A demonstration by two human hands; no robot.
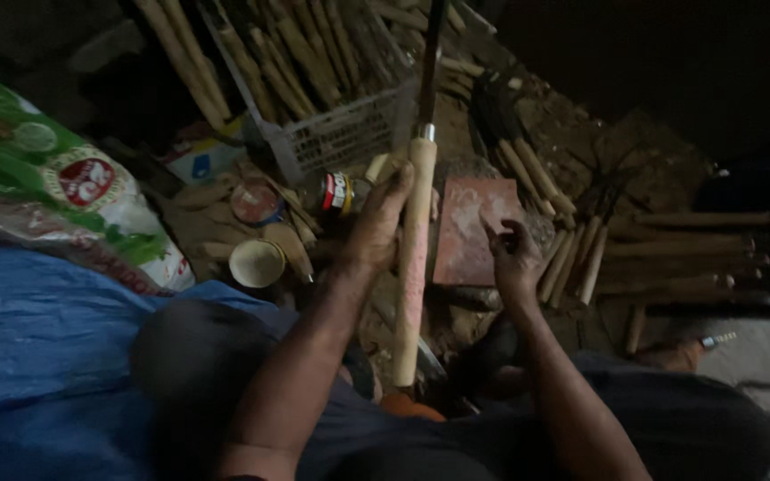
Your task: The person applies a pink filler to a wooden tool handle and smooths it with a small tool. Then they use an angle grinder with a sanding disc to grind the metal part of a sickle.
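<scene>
My left hand grips a long pale wooden handle near its top, just below a metal collar from which a dark blade runs up and away. The handle stands almost upright between my knees. My right hand hovers to the right of the handle, fingers loosely curled, over a reddish square tile; whether it pinches anything small is too dim to tell.
A white plastic crate of wooden sticks stands behind. Small round tins and lids lie at left beside a green and white sack and blue sheet. More handled tools lie at right.
</scene>
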